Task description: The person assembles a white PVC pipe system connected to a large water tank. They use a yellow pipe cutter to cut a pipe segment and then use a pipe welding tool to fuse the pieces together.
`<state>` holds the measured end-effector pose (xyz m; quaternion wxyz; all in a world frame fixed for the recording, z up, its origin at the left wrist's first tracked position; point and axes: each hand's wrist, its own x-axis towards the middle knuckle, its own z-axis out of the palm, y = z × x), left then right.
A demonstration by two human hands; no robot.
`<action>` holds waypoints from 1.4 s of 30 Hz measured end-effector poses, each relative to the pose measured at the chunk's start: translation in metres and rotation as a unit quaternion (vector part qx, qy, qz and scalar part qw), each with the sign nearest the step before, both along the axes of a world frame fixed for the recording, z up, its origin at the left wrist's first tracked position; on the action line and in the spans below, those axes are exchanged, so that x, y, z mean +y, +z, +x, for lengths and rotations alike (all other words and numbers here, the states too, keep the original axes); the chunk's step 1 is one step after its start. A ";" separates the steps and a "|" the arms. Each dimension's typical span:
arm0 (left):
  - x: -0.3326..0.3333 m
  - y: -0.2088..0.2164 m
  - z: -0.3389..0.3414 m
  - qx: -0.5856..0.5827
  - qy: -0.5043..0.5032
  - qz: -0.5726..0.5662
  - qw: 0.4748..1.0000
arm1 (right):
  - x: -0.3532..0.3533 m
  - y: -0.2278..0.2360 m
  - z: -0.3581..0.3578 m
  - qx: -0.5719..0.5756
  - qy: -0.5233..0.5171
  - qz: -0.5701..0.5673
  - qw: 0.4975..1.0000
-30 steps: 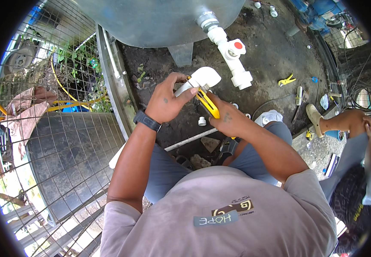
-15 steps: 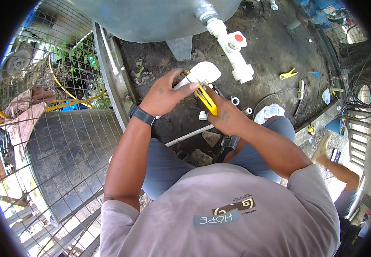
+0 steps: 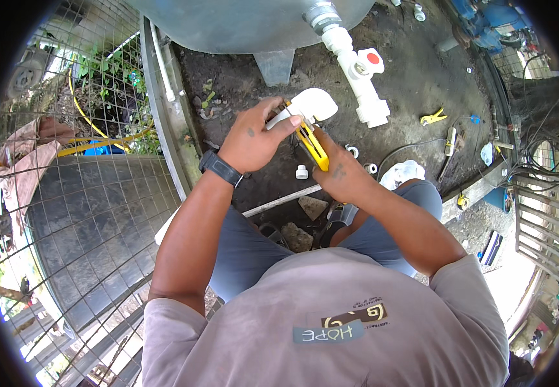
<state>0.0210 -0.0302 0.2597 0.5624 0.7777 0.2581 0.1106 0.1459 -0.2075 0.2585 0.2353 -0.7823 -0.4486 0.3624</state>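
A white plastic pipe elbow [image 3: 316, 105] on a short white pipe is out in front of me, above the dark ground. My left hand [image 3: 257, 137] is closed around the pipe, its thumb lying along it toward the elbow. In my right hand [image 3: 342, 173] is the handle of a yellow hacksaw [image 3: 314, 149], which lies across the pipe beside my left thumb. My right fingers are partly hidden under the handle. Just below the saw, a small white pipe fitting [image 3: 301, 172] rests on the ground.
A big grey tank [image 3: 241, 29] stands ahead, with a white valve assembly [image 3: 361, 71] jutting from it. To the right lie a yellow cutter [image 3: 433, 117], more white fittings [image 3: 371, 168] and a plastic bag [image 3: 403, 173]. Wire mesh [image 3: 108, 213] runs along my left.
The saw has shifted slightly along its length, while the left hand keeps its hold on the pipe. Another person's arm or leg at the right has gone out of view.
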 end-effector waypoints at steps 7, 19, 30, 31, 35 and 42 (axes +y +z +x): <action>-0.003 0.016 0.001 0.026 -0.004 0.041 0.999 | 0.009 0.003 -0.004 -0.027 -0.053 -0.122 0.991; -0.008 0.007 0.002 0.025 -0.010 0.062 0.998 | -0.001 -0.009 -0.004 -0.057 -0.072 -0.131 0.987; -0.006 -0.009 0.004 0.017 -0.017 0.025 0.999 | -0.003 -0.006 -0.011 -0.073 -0.068 -0.147 0.984; -0.004 -0.012 0.005 0.013 -0.011 0.023 1.000 | -0.003 -0.006 -0.012 -0.073 -0.070 -0.146 0.984; -0.003 -0.012 0.006 0.040 0.057 -0.201 0.977 | -0.007 -0.007 -0.015 -0.066 -0.080 -0.145 0.984; -0.002 0.006 0.014 0.098 -0.017 -0.109 0.989 | -0.007 0.002 -0.015 -0.067 -0.076 -0.169 0.980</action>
